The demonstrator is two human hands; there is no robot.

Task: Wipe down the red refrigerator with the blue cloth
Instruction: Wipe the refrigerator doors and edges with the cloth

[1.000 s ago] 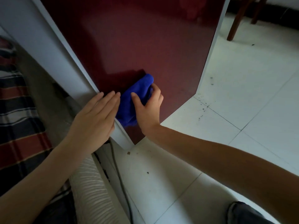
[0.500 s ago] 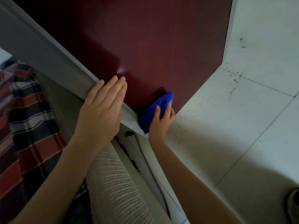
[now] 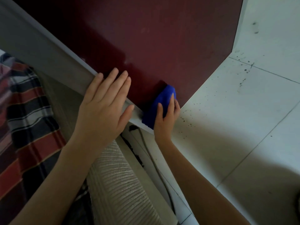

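Over the last second the right hand has carried the bunched bright-blue cloth down the glossy dark-red refrigerator panel toward 5 o'clock, to its bottom corner, while the flat left hand slid along the grey edge.

fridge panel dark red, 12 o'clock | fridge edge strip pale grey, 10 o'clock | cloth bright blue, centre | blanket red, black and white stripes, 9 o'clock | floor white tiles, thin dark lines, black specks, 3 o'clock | hose ribbed off-white, 6 o'clock
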